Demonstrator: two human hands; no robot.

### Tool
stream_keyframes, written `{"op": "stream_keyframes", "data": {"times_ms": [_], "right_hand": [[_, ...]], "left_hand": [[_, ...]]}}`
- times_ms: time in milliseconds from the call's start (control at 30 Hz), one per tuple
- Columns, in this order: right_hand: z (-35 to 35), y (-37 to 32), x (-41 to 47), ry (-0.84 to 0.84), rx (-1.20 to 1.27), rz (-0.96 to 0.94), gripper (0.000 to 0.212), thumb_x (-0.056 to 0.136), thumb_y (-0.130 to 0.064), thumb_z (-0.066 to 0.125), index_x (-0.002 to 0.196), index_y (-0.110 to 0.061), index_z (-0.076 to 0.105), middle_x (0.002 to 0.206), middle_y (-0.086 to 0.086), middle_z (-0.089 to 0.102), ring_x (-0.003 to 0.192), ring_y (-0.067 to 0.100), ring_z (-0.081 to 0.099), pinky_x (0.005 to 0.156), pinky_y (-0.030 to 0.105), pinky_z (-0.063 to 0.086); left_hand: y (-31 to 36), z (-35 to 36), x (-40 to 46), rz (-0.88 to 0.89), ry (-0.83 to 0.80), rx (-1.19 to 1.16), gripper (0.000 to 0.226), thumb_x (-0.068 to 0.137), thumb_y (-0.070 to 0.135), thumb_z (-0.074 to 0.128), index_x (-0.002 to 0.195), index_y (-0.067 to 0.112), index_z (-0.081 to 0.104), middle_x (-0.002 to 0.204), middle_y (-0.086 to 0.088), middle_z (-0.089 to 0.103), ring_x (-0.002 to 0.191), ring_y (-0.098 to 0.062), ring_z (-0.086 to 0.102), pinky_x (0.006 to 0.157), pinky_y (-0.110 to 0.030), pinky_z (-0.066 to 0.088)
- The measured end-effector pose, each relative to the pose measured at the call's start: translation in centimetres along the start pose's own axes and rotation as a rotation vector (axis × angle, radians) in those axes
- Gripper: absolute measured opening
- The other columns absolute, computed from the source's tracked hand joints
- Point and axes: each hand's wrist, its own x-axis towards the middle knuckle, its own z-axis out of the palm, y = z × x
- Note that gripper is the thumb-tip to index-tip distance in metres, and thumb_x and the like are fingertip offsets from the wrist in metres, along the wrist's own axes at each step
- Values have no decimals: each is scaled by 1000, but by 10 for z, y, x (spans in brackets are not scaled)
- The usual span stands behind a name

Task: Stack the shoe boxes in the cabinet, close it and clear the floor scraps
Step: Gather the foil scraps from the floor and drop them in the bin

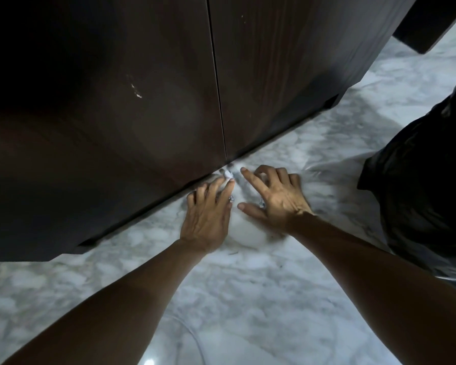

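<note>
Nothing is gripped: left hand (207, 216) and right hand (275, 197) are spread flat beside small scraps (228, 174); cabinet (142, 106) beyond is shut, scraps uncleared.

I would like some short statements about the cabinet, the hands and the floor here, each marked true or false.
1. Both cabinet doors are shut. True.
2. The left hand holds a shoe box. False: no box is in view; its fingers lie on the marble floor.
3. Small scraps lie at the cabinet's foot, near the fingertips. True.
4. A black plastic bag lies on the person's left. False: it is on the right.
5. The right hand is a closed fist. False: its fingers are spread.
</note>
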Motion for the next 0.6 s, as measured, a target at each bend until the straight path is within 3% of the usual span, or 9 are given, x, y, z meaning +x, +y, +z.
{"op": "stream_keyframes", "data": {"times_ms": [100,233,433,600], "right_hand": [[3,-3,2,25,11,13,51,87,-59,42,124,-26,55,127,-1,53,106,29,48,85,41,36],[10,-2,-4,198,70,33,26,88,-38,49,85,-13,58,92,6,58,81,31,55,72,40,40],[13,-3,-5,281,34,-1,32,88,-32,61,64,-12,58,65,6,58,63,29,58,59,34,42],[14,-3,-7,321,13,19,45,90,-43,57,55,-15,55,55,3,53,48,26,56,40,26,32]], "left_hand": [[-1,0,1,-9,-6,-38,39,96,31,36,130,18,52,136,-8,49,109,-29,48,87,-42,36],[3,-1,5,-69,6,-82,49,95,29,40,142,15,43,145,-10,42,107,-28,47,86,-43,41],[0,0,30,68,-85,-45,47,94,32,36,138,19,46,147,-9,40,112,-27,45,88,-42,38],[-4,-1,30,139,62,-181,29,98,30,40,91,10,58,101,-10,55,88,-27,45,76,-43,40]]}}
